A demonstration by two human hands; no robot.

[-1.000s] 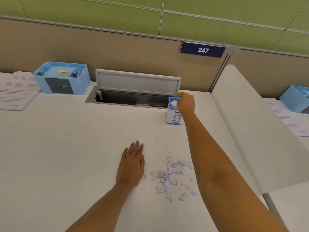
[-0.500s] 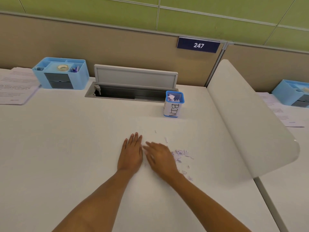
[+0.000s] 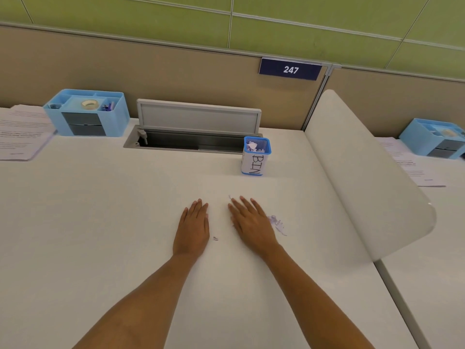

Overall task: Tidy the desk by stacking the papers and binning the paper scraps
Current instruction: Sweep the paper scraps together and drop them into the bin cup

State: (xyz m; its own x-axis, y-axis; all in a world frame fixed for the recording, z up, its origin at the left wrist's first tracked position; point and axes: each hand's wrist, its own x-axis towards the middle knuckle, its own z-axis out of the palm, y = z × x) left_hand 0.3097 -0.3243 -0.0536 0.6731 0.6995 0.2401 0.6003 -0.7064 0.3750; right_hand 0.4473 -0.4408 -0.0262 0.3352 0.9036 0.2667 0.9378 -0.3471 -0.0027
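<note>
The right hand (image 3: 252, 224) has left the bin (image 3: 256, 159) and flattened over the scraps (image 3: 277, 222) (mostly hidden).

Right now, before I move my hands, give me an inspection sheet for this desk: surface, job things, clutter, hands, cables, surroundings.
Surface: white desk, hatch open at the back.
Job's things: bin upright, torn paper inside; loose paper scraps beside the right hand; one small scrap between the hands; stacked papers far left.
Clutter: blue desk organiser holding a tape roll.
Hands: left hand and right hand flat on the desk, fingers straight, holding nothing.
Cables: nothing seen.
Surroundings: partition with number plate 247; white divider on the right; neighbouring desk with printed sheets and a second organiser.
</note>
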